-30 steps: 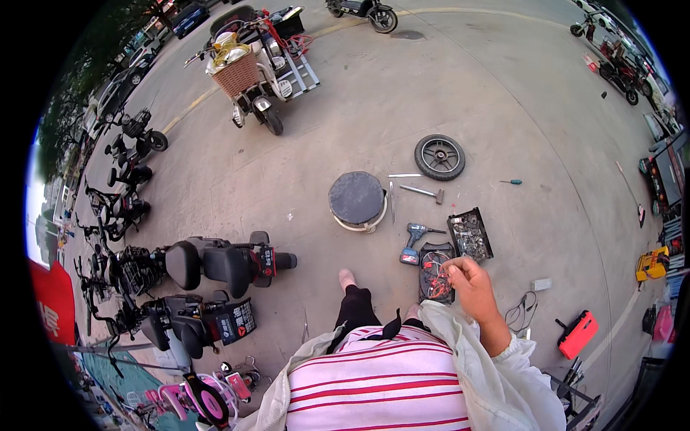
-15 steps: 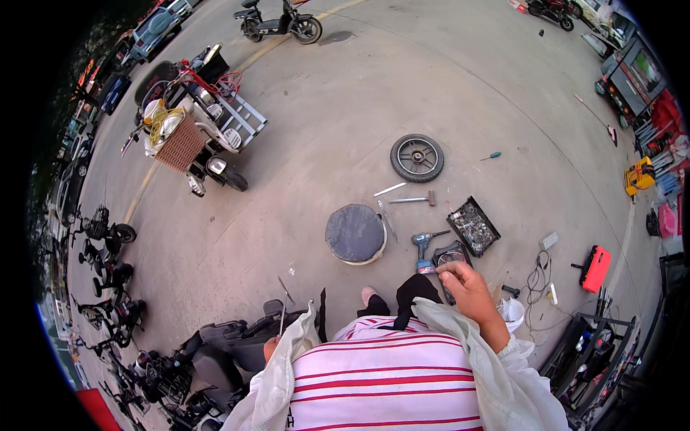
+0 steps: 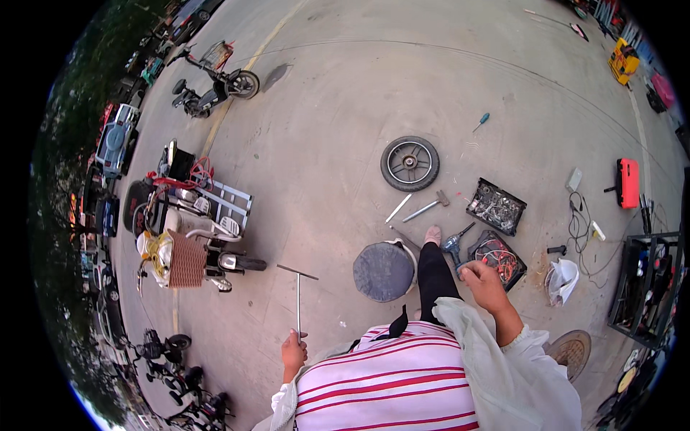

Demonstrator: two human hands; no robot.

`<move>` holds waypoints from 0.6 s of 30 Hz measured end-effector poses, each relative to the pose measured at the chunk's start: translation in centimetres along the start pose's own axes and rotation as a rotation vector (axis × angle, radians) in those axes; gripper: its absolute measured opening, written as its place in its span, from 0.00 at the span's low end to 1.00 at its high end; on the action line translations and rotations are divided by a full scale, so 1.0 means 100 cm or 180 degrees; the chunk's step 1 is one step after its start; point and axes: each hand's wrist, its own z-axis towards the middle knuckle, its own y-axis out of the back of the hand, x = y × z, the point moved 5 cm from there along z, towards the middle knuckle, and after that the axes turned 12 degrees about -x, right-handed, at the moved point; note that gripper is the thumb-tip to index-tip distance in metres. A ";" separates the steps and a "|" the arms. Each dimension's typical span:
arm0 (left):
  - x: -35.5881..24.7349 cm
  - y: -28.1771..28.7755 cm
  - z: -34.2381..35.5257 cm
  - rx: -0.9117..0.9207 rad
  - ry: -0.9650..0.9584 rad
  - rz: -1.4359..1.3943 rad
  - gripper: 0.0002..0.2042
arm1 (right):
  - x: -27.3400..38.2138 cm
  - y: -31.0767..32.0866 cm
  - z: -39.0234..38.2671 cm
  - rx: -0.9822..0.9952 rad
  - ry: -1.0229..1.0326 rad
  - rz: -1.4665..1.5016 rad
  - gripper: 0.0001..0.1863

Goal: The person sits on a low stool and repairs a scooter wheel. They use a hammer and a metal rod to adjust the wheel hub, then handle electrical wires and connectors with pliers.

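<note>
My left hand [image 3: 293, 353] grips a long metal T-handle tool [image 3: 297, 302], its crossbar upward. My right hand [image 3: 483, 284], fingers curled, is in front of the drill [image 3: 451, 248] and a black tray with red wires [image 3: 496, 256]; what its fingertips hold, if anything, is unclear. A black tray of small metal parts [image 3: 496, 206] lies behind. On the ground are a hammer [image 3: 424, 207], a metal bar [image 3: 398, 207], a spoked black wheel [image 3: 410, 163] and a blue-handled screwdriver [image 3: 484, 118]. A round dark-topped stool [image 3: 383, 271] stands beside my outstretched leg.
A loaded cargo scooter [image 3: 187, 258] stands left, another scooter [image 3: 215, 86] behind it, more bikes [image 3: 187, 388] lower left. At right are a black rack [image 3: 643, 280], red case [image 3: 627, 183], white bag [image 3: 562, 280], cables [image 3: 578, 233] and a manhole cover [image 3: 571, 352].
My view has swung leftward. My left hand and the T-handle tool have come into full view. My leg has stepped forward beside the stool, and the right hand has moved off the wire tray.
</note>
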 end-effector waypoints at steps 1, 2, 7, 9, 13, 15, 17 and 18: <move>-0.025 -0.009 0.005 -0.0013 -0.0001 -0.0004 0.23 | 0.006 -0.006 0.019 0.0001 0.0001 -0.0106 0.12; -0.054 -0.019 0.009 0.0008 -0.0039 -0.0048 0.23 | 0.009 -0.013 0.042 -0.0044 0.0005 -0.0047 0.13; -0.169 -0.081 0.049 0.0328 -0.0517 0.0140 0.20 | 0.035 -0.023 0.147 -0.0232 -0.0096 -0.0106 0.12; -0.211 -0.109 0.062 0.0423 -0.0582 -0.0012 0.20 | 0.060 -0.020 0.189 -0.0314 0.0104 -0.0519 0.12; -0.300 -0.175 0.060 0.0590 -0.0563 -0.0250 0.20 | 0.084 -0.020 0.266 -0.0425 0.0219 -0.0634 0.12; -0.324 -0.204 0.079 0.0686 -0.0631 -0.0279 0.19 | 0.083 -0.028 0.298 -0.0507 0.0151 -0.0524 0.12; -0.344 -0.242 0.106 0.0834 -0.0695 -0.0270 0.19 | 0.071 -0.038 0.325 -0.0601 0.0018 -0.0503 0.12; -0.353 -0.260 0.118 0.0902 -0.0675 -0.0233 0.19 | 0.065 -0.045 0.337 -0.0645 -0.0046 -0.0488 0.12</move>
